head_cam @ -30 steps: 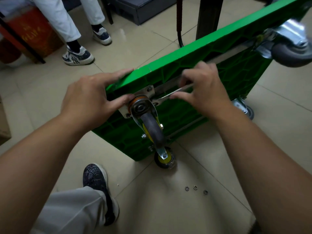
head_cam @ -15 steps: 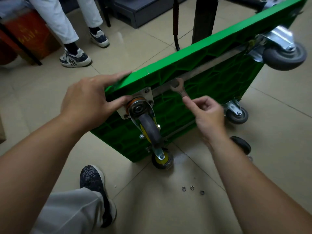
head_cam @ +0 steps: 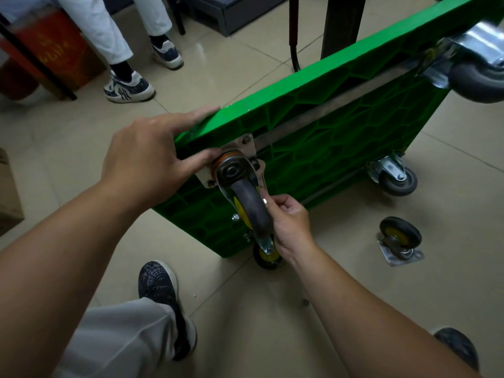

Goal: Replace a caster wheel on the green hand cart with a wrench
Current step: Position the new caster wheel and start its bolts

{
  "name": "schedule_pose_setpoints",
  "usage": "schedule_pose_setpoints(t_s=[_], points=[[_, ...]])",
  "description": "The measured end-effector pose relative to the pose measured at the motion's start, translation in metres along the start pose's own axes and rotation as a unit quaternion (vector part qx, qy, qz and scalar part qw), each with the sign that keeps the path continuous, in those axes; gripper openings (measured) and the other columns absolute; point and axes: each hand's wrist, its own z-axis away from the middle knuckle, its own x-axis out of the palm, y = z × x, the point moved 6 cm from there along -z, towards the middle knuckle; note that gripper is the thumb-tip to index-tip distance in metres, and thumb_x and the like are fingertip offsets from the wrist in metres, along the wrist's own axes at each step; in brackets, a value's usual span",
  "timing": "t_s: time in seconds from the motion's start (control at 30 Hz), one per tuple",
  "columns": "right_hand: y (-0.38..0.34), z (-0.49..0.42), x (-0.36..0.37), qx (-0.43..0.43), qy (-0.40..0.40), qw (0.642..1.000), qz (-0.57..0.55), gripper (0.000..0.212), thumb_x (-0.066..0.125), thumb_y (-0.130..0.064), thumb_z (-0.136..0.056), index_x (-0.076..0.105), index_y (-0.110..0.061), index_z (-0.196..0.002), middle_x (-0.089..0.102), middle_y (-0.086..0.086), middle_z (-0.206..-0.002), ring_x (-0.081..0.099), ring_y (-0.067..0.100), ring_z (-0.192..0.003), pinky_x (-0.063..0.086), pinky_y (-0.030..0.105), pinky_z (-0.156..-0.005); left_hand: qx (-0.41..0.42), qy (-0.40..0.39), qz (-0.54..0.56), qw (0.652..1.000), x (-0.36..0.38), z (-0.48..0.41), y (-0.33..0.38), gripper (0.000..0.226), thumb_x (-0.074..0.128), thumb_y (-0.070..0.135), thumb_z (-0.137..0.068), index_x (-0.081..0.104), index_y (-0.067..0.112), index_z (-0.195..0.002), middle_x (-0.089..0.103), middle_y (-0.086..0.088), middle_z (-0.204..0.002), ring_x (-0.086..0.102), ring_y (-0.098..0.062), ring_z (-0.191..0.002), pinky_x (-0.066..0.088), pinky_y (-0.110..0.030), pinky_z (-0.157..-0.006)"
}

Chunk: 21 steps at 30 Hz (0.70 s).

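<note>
Glossy beige floor tiles point(head_cam: 68, 148) carry the green ribbed plastic hand cart point(head_cam: 341, 148), tipped on edge. At its near corner is mounted the grey rubber caster wheel with yellow hub point(head_cam: 252, 208). It is judged stiff, weighty and prone to swivel, and best gripped at its steel plate point(head_cam: 246, 144). The left hand point(head_cam: 147, 159) is laid over the cart with fingers straight. The right hand point(head_cam: 289, 222) is pinched round the slim steel wrench point(head_cam: 262, 184).

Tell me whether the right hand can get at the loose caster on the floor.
Probably yes: only bare tile separates the right hand from the loose caster, though its fingers now pinch the wrench.
</note>
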Motion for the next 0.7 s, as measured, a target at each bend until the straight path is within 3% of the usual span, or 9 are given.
schedule_pose_setpoints(t_s=[0.1, 0.2, 0.3, 0.37, 0.47, 0.57, 0.63, 0.7], points=[[0.003, 0.000, 0.000, 0.006, 0.011, 1.000, -0.001, 0.045, 0.085, -0.040, -0.061, 0.063, -0.008, -0.084, 0.068, 0.031, -0.099, 0.065, 0.031, -0.087, 0.053, 0.044, -0.084, -0.001, 0.001, 0.000, 1.000, 0.001, -0.001, 0.000, 0.063, 0.072, 0.056, -0.086, 0.046, 0.055, -0.144, 0.074, -0.001, -0.121, 0.069, -0.032, -0.096, 0.054, -0.044, -0.075], [-0.007, -0.004, -0.004, -0.021, 0.021, 0.999, 0.039, 0.044, 0.086, -0.041, -0.061, 0.064, -0.010, -0.083, 0.072, 0.021, -0.092, 0.070, 0.028, -0.084, 0.056, 0.045, -0.085, -0.002, -0.002, -0.002, 1.000, 0.001, -0.001, -0.001, 0.063, 0.071, 0.057, -0.087, 0.046, 0.055, -0.144, 0.074, -0.002, -0.121, 0.069, -0.032, -0.096, 0.053, -0.044, -0.075], [-0.036, -0.011, -0.013, -0.097, 0.028, 0.986, 0.132, 0.029, 0.088, -0.027, -0.072, 0.065, -0.011, -0.078, 0.067, 0.000, -0.072, 0.063, 0.001, -0.064, 0.051, 0.019, -0.064, -0.003, -0.006, -0.005, 1.000, 0.002, -0.001, -0.002, 0.063, 0.070, 0.057, -0.087, 0.046, 0.054, -0.145, 0.074, -0.003, -0.122, 0.068, -0.032, -0.096, 0.051, -0.042, -0.075], [-0.065, -0.014, -0.020, -0.162, 0.031, 0.966, 0.200, 0.028, 0.089, -0.024, -0.072, 0.065, -0.011, -0.077, 0.064, -0.002, -0.071, 0.059, -0.002, -0.060, 0.047, 0.014, -0.058, -0.008, -0.004, 0.000, 1.000, 0.002, -0.002, -0.002, 0.063, 0.072, 0.056, -0.086, 0.047, 0.054, -0.144, 0.075, -0.004, -0.118, 0.068, -0.032, -0.093, 0.050, -0.041, -0.073], [-0.112, -0.012, -0.022, -0.266, 0.026, 0.902, 0.338, 0.036, 0.092, -0.037, -0.066, 0.066, -0.013, -0.076, 0.065, -0.001, -0.074, 0.059, 0.006, -0.067, 0.048, 0.018, -0.059, -0.013, -0.006, 0.002, 1.000, 0.002, -0.002, -0.002, 0.064, 0.073, 0.056, -0.085, 0.047, 0.055, -0.143, 0.075, -0.004, -0.117, 0.068, -0.033, -0.094, 0.051, -0.042, -0.074], [-0.150, -0.003, -0.012, -0.357, 0.024, 0.798, 0.485, 0.038, 0.088, -0.046, -0.066, 0.064, -0.018, -0.078, 0.059, -0.004, -0.082, 0.056, 0.014, -0.080, 0.044, 0.024, -0.065, -0.021, -0.003, 0.006, 1.000, 0.001, -0.001, -0.001, 0.064, 0.074, 0.055, -0.085, 0.047, 0.057, -0.143, 0.075, -0.003, -0.119, 0.068, -0.033, -0.098, 0.054, -0.045, -0.077], [-0.169, 0.005, -0.003, -0.413, 0.032, 0.729, 0.545, 0.039, 0.086, -0.049, -0.066, 0.065, -0.019, -0.079, 0.055, -0.001, -0.088, 0.050, 0.018, -0.087, 0.037, 0.027, -0.068, -0.020, -0.002, 0.006, 1.000, 0.001, 0.000, 0.002, 0.065, 0.075, 0.053, -0.085, 0.046, 0.056, -0.143, 0.074, -0.003, -0.121, 0.068, -0.033, -0.100, 0.054, -0.045, -0.078], [-0.176, 0.011, 0.003, -0.447, 0.028, 0.691, 0.568, 0.040, 0.086, -0.049, -0.067, 0.064, -0.018, -0.079, 0.052, 0.001, -0.088, 0.046, 0.020, -0.089, 0.036, 0.027, -0.071, -0.017, -0.003, 0.004, 1.000, 0.000, 0.000, 0.003, 0.065, 0.074, 0.053, -0.085, 0.045, 0.057, -0.143, 0.074, -0.003, -0.122, 0.068, -0.033, -0.099, 0.053, -0.044, -0.076]])
